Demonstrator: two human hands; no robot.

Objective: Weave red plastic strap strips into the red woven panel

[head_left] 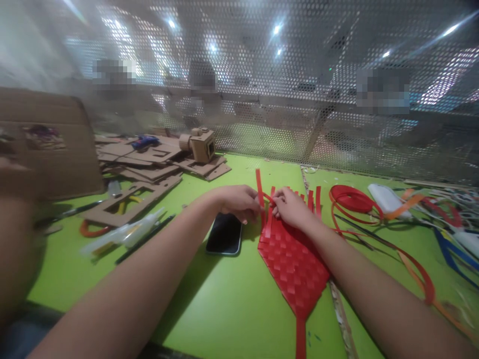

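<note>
A woven red mat of flat strips (295,269) lies on the green table, with loose strip ends at its far edge and one long strip running toward me. My right hand (290,207) rests over the mat's far part, its fingers pinching a bent red strip (268,198). Beside the mat's far left corner, my left hand (241,202) has its fingers closed at an upright red strip (258,182); the fingertips are partly hidden behind it. Just under my left wrist lies a dark phone (224,237).
Right of the mat are a red strip coil (352,198), a white device (387,200) and tangled coloured strips. Cardboard pieces (134,202), a cardboard camera model (203,146) and a blue tool (145,142) lie left. A perforated screen (262,99) stands behind; another person's arm (17,239) is far left.
</note>
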